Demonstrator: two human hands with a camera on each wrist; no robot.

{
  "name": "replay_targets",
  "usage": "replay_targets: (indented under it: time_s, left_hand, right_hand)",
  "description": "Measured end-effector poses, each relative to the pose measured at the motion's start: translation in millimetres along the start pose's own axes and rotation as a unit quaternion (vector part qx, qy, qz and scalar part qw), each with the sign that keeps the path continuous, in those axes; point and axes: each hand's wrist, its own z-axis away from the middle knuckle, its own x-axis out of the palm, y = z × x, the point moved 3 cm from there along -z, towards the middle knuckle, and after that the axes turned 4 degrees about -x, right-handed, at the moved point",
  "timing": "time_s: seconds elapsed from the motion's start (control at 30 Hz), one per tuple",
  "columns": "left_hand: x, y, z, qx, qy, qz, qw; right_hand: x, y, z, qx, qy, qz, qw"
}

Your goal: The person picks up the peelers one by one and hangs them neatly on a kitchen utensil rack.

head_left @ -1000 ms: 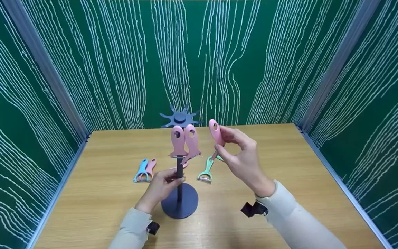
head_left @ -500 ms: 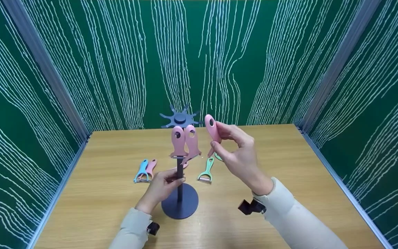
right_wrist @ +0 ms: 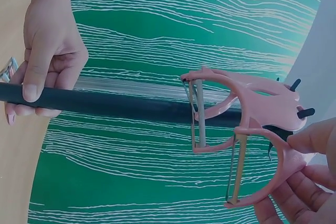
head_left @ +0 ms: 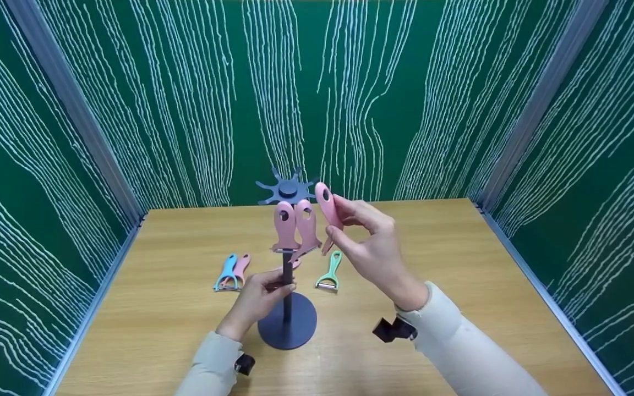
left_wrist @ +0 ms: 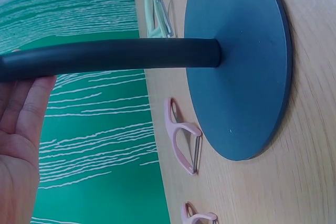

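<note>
My left hand (head_left: 256,300) grips the dark pole (left_wrist: 121,56) of a round-based stand below its hooks. In my right hand (head_left: 375,245), thumb and fingers pinch a pink peeler (head_left: 326,204) by its handle, handle end up, just right of the stand's hook wheel (head_left: 287,190). Whether the held peeler touches a hook cannot be told. Two more pink peelers (head_left: 284,226) hang side by side at the front of the wheel, their blades downward. The right wrist view shows the held peeler's blade (right_wrist: 236,169) beside the hanging ones, with hook tips (right_wrist: 305,113) through their handles.
On the wooden table (head_left: 185,341), a blue peeler (head_left: 227,269) and a pink one (head_left: 243,264) lie left of the stand. Another pink peeler (left_wrist: 176,129) lies behind the base (head_left: 295,333). A green peeler (head_left: 330,272) lies to the right. Patterned green walls enclose the table.
My right hand has carried the pink peeler leftward and slightly up, closer to the hook wheel. My left hand and the stand have stayed in place.
</note>
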Motion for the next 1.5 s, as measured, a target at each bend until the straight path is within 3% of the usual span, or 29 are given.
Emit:
replay_targets:
  time_s: [0.53, 0.93, 1.27, 1.5]
  left_hand:
    - [0.5, -0.5, 0.8, -0.007, 0.017, -0.01, 0.9998]
    - [0.6, -1.8, 0.3, -0.001, 0.006, 0.0, 1.0]
    - [0.0, -2.5, 0.5, -0.019, 0.003, 0.0, 0.9998]
    - [0.7, -1.0, 1.0, -0.004, 0.007, 0.009, 0.9999]
  right_hand:
    - [15, 2, 7.9, 0.062, -0.031, -0.039, 0.9968]
    - [28, 1, 13.0, 0.072, -0.035, -0.063, 0.9948]
    - [19, 6, 12.9, 0.065, -0.031, -0.057, 0.9957]
    - [5, 13, 12.0, 0.067, -0.011, -0.041, 0.9969]
